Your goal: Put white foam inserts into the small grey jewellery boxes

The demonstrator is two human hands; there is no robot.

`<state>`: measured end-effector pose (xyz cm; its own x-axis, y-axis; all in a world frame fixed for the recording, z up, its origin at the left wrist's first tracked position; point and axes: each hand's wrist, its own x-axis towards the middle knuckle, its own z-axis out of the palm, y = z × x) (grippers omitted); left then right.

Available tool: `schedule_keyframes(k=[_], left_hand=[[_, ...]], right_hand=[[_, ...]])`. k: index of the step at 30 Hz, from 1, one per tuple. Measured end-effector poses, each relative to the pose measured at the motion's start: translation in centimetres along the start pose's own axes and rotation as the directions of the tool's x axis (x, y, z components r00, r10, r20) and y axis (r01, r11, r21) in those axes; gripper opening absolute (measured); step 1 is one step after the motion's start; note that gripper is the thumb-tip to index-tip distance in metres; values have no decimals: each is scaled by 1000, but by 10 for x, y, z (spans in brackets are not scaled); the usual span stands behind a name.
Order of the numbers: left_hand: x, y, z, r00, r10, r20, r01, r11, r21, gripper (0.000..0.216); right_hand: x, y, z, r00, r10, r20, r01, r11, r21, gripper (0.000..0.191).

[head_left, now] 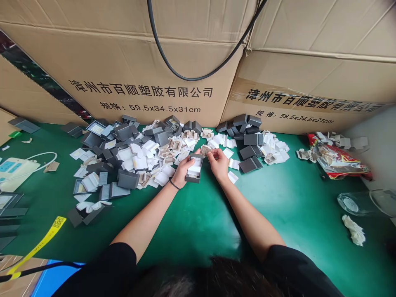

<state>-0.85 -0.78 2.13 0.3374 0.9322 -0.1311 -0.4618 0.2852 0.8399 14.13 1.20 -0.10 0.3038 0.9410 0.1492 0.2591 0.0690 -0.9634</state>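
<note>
grey box (194, 169) rigid, square, in left hand (182, 170); right hand (219, 161) alongside.

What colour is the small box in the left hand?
Dark grey box with a white lining, held by the left hand; head view.

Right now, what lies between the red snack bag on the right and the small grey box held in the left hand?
In the head view, between the red snack bag and the grey box come bare green mat, closed grey boxes, white inserts and the right hand.
</note>
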Motion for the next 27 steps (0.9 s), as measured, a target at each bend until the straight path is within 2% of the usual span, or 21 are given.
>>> schedule_keyframes(k=[5, 15, 22, 27], left_hand=[[-1, 0, 0, 999, -21, -29, 21, 1000, 12, 47], [-1, 2, 0, 999, -41, 20, 40, 998, 41, 42], [-1, -1, -1, 999, -41, 34, 39, 997, 65, 47], [-2, 1, 1, 999, -41, -18, 42, 997, 59, 50]], right_hand=[[-2, -3, 0, 1000, -16, 25, 16, 1000, -2, 24], [-1, -4, -1, 1000, -9, 9, 10, 1000, -23, 24], [-2, -1, -1, 1000, -11, -21, 9, 997, -79, 20], [-1, 0, -1, 1000, 9, 20, -7, 998, -64, 22]])
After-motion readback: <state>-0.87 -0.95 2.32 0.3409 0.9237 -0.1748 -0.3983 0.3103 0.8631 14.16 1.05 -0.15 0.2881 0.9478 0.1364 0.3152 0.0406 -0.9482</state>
